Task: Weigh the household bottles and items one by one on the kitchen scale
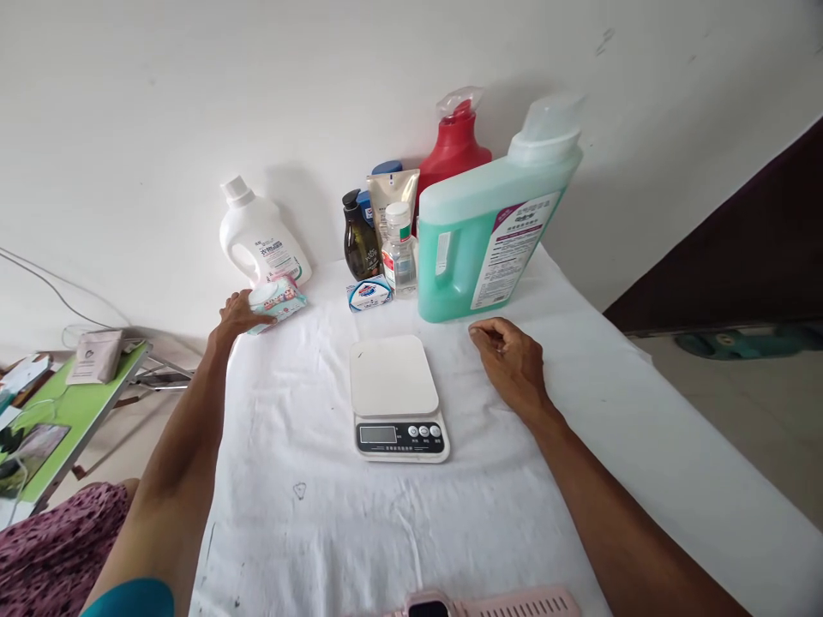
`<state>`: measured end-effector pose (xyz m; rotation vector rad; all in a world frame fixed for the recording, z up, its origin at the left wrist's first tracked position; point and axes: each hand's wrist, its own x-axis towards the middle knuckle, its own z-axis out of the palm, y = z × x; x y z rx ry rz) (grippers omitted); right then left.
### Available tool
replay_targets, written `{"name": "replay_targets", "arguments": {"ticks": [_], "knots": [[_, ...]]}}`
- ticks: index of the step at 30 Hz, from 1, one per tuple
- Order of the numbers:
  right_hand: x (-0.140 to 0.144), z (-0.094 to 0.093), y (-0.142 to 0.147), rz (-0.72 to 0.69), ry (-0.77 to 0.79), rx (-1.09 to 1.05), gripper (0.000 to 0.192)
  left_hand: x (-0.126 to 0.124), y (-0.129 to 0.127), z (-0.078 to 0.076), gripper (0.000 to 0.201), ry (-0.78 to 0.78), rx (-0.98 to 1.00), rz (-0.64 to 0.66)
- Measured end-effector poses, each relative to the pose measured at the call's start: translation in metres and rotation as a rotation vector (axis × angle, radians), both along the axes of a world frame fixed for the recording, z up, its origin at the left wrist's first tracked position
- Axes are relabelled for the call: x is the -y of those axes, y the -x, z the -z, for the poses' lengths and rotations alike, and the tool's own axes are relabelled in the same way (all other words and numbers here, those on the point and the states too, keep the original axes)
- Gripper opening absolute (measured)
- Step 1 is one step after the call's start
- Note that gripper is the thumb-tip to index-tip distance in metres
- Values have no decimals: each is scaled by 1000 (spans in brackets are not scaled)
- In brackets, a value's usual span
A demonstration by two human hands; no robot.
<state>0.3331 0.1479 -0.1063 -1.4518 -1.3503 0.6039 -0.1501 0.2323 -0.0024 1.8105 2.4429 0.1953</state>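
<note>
At the left of the table, my left hand is closed round the near end of a small pack of wipes, its thumb along the front. A white detergent bottle stands just behind the pack. My right hand rests on the cloth with its fingers curled in, and nothing shows in them. Close behind it stands a large jug of green liquid. Between my hands lies a white kitchen scale with a bare platform; its display looks blank.
Toward the wall are a boxed soap bar, a clear bottle, a dark pump bottle, a beige tube and a red bottle. A pink-strapped watch is at the near edge. A green side table stands left.
</note>
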Motion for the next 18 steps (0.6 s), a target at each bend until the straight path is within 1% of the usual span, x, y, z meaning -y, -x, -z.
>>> {"name": "replay_targets", "arguments": {"ticks": [2, 3, 5, 8, 11, 14, 16, 18], "knots": [[0, 0, 0, 2, 9, 4, 20, 8, -4, -2, 71, 42, -48, 5], [-1, 0, 0, 4, 11, 4, 20, 13, -6, -2, 67, 47, -52, 4], [-1, 1, 0, 4, 9, -2, 21, 28, -8, -2, 64, 25, -22, 2], [-3, 2, 0, 4, -1, 0, 20, 58, -11, 2, 60, -33, 56, -14], [-4, 4, 0, 7, -13, -1, 19, 92, -14, 7, 58, -119, 166, -77], [-5, 3, 1, 7, -22, -14, 18, 125, -23, 8, 58, -205, 331, -117], [-5, 3, 1, 10, -27, -14, 17, 144, -35, 4, 59, -245, 453, -113], [-6, 3, 2, 9, -29, -13, 17, 158, -53, -4, 61, -260, 536, -82]]}}
